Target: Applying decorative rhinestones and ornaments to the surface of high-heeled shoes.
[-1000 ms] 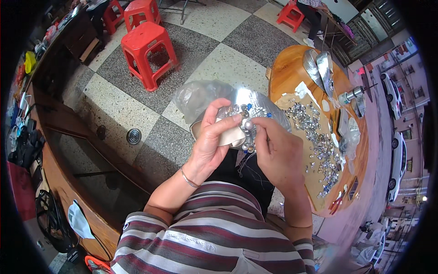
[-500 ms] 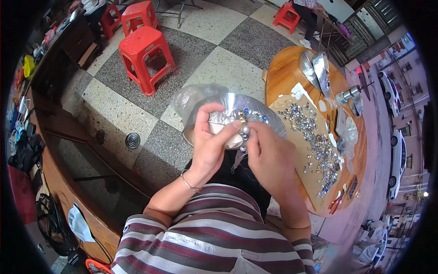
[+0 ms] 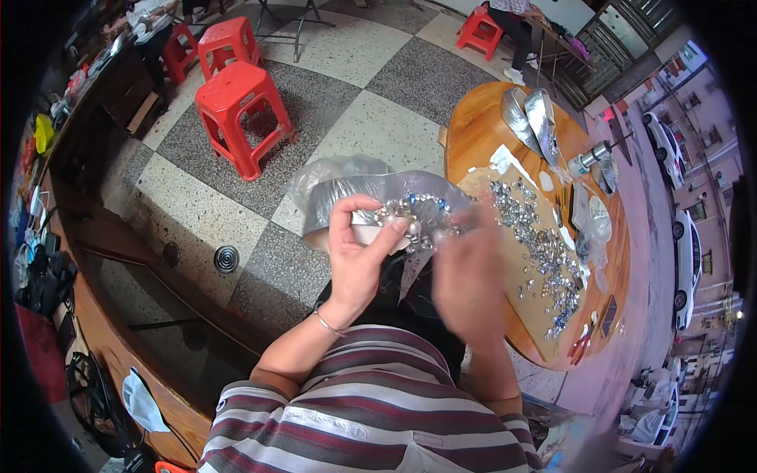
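Observation:
My left hand [image 3: 355, 256] is closed on a curved, silvery-grey beaded piece [image 3: 347, 189], with the thumb pressed on its front edge. Rhinestones, round pearly beads and a few blue stones [image 3: 426, 200] decorate its right part. The piece's full shape cannot be made out, as my fingers cover some of it. Crumpled clear plastic [image 3: 303, 175] lies against its left side. My right hand [image 3: 471, 272] is just right of the beads, smeared by motion, so its fingers do not show clearly.
A wooden table [image 3: 473, 118] on my right bears loose stones [image 3: 544, 264], silver curved pieces [image 3: 530, 118], a tool with a long shaft [image 3: 587, 160] and red-handled pliers [image 3: 582, 344]. Red stools [image 3: 236, 102] stand ahead left. A wooden counter [image 3: 118, 331] runs along my left.
My right hand has moved up and to the right, a little away from the beads, and is now blurred. My left hand keeps its hold on the piece. The whole view has shifted slightly.

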Tool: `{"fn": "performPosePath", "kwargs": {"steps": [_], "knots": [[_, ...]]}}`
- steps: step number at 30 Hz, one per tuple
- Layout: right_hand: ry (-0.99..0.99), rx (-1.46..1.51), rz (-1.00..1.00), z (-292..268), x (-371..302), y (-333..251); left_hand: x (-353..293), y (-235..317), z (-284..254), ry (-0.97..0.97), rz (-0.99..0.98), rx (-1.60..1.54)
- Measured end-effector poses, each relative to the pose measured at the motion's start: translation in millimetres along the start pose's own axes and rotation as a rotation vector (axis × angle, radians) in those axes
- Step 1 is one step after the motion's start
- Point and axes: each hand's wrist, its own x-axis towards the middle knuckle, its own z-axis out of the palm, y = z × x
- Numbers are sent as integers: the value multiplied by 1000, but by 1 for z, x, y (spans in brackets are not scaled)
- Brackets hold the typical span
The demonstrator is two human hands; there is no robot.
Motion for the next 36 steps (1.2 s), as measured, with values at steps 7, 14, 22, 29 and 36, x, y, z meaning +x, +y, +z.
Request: {"fn": "performPosePath", "kwargs": {"steps": [7,14,22,29,36], "knots": [[-515,978,762,-37,14,73,-3,28,14,-278,-307,-382],[-509,1417,606,-40,-12,62,-7,29,31,-383,-418,-331],[-477,1110,634,-59,-10,50,-13,29,41,-460,-413,-121],[-211,1970,760,-117,-12,124,1,64,33,-297,-321,-170],[288,1209,641,-283,-146,259,41,136,-40,-128,-145,2]]}}
